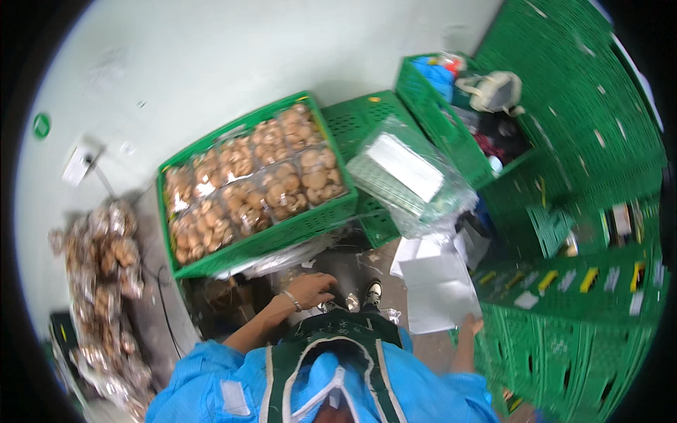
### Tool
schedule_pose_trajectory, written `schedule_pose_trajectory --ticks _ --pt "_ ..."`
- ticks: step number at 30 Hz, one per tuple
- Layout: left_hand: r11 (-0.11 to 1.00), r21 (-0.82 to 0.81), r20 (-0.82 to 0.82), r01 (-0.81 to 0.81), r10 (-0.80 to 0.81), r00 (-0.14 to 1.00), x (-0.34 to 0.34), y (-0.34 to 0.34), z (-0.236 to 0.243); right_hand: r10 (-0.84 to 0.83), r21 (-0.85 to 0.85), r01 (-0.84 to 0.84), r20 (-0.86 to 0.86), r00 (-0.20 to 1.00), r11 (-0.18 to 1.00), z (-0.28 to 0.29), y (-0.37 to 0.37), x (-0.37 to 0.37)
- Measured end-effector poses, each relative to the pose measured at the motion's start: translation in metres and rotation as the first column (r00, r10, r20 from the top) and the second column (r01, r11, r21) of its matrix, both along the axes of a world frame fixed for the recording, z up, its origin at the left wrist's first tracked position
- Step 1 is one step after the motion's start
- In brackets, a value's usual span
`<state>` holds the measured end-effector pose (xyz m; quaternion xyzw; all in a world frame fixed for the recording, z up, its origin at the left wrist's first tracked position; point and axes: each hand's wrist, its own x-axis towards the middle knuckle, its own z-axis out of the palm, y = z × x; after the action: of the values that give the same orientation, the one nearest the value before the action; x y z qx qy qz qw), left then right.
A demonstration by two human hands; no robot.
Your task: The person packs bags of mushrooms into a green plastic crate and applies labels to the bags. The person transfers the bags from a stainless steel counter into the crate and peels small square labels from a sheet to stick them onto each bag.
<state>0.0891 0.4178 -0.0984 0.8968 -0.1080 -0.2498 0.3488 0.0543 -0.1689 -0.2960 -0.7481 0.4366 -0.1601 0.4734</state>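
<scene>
My right hand is closed on the lower right edge of a white paper sheet. More white papers lie just behind that sheet. A clear plastic bag holding a stack of pale green and white sheets lies behind the papers. My left hand, with a bracelet at the wrist, hangs in front of my body. Its fingers are loosely bent and nothing shows in them. Beyond it stands a green crate filled with clear packs of brown mushrooms.
Bagged mushrooms are heaped at the left beside a black cable. A green crate at the back right holds a pale cap-like item and bags. Stacked green crates form a wall on the right. My shoes show below.
</scene>
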Motion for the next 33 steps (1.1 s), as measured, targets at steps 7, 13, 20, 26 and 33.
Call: schedule_pose_trajectory --ticks 7,13,20,26,33 --pt "0.984 0.031 -0.170 -0.175 0.178 0.969 -0.029 -0.031 -0.003 -0.192 0.152 0.252 -0.326 0.926 0.956 -0.014 0.000 0.074" --pt "0.883 0.052 -0.082 -0.466 0.469 0.879 -0.073 -0.023 -0.013 0.499 -0.175 -0.557 -0.286 0.818 0.812 -0.049 0.024 0.167" --pt "0.782 -0.014 -0.267 -0.623 0.597 0.756 -0.078 -0.020 -0.022 0.700 -0.136 -0.691 0.238 0.673 0.710 0.066 0.207 0.330" --pt "0.796 -0.106 -0.234 -0.596 0.562 0.793 -0.012 0.032 -0.016 0.668 -0.347 -0.688 -0.197 0.718 0.637 0.011 0.232 0.391" --pt "0.795 -0.040 -0.316 -0.605 0.564 0.763 0.010 0.064 0.005 0.584 -0.296 -0.724 -0.439 0.683 0.623 0.017 0.254 0.431"
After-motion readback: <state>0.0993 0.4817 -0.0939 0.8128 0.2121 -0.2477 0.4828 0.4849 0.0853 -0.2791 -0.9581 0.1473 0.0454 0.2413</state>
